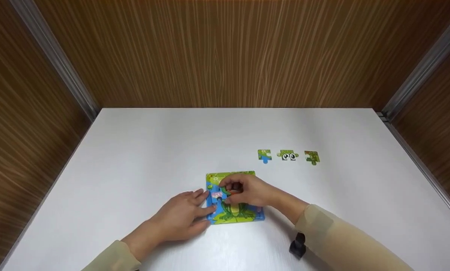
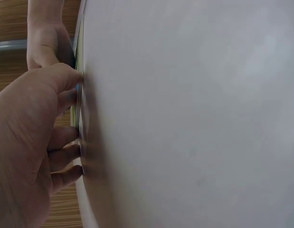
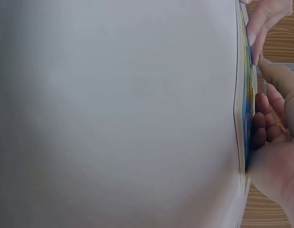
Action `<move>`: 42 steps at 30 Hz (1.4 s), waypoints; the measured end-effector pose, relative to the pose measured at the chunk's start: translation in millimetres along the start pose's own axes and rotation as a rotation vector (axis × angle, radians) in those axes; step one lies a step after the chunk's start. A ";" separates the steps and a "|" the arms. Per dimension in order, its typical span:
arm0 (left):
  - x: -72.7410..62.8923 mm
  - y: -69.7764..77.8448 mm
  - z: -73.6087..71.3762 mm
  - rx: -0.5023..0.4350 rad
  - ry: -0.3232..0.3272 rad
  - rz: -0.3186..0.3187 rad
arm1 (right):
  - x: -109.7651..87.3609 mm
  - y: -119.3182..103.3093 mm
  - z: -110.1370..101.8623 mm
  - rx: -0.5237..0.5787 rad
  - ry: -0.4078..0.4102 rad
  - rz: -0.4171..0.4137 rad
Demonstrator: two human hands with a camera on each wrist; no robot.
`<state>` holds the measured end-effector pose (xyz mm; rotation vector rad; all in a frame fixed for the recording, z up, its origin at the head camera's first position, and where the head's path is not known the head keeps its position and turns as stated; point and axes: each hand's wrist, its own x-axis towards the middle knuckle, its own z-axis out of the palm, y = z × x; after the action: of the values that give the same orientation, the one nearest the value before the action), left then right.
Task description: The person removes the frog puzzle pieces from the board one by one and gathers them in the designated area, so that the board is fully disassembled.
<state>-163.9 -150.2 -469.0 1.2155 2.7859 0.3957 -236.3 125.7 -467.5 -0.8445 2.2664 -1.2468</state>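
A square frog jigsaw puzzle (image 1: 221, 221) lies flat in its board near the front middle of the white table. My left hand (image 1: 183, 216) is at its left side, fingers extended, with the index finger reaching over the rim and the thumb near the lower left corner. Above the middle of the picture, my right hand (image 1: 253, 190) pinches a puzzle piece (image 1: 230, 191) with green and red on it between thumb and fingers. Most of that piece is hidden by the fingers. The left wrist view shows the left fingertips (image 2: 73, 173) along the board's edge.
Behind the board, to the right, lie three loose puzzle pieces: a green and blue one (image 1: 264, 155), one with two eyes (image 1: 287, 155) and a green and brown one (image 1: 312, 157). A black object (image 1: 298, 246) shows beside the right sleeve. Wood-grain panels (image 1: 225, 56) enclose the table.
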 end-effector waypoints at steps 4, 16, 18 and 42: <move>0.6 -1.1 0.5 0.014 0.010 0.005 | 1.4 0.7 -1.5 0.015 -0.002 -0.019; 2.0 -9.7 1.9 0.017 0.005 -0.005 | 4.1 -3.7 -16.1 -0.010 0.045 -0.072; 2.3 -11.3 1.7 0.017 0.004 -0.007 | 3.3 -4.7 -21.5 -0.018 0.062 -0.083; 4.9 -14.7 -0.7 0.061 0.017 0.005 | -33.7 44.9 -89.7 -0.125 0.268 0.037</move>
<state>-177.8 -156.4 -472.1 1.2379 2.8292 0.3247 -280.4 221.5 -457.8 -0.7096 2.5823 -1.2775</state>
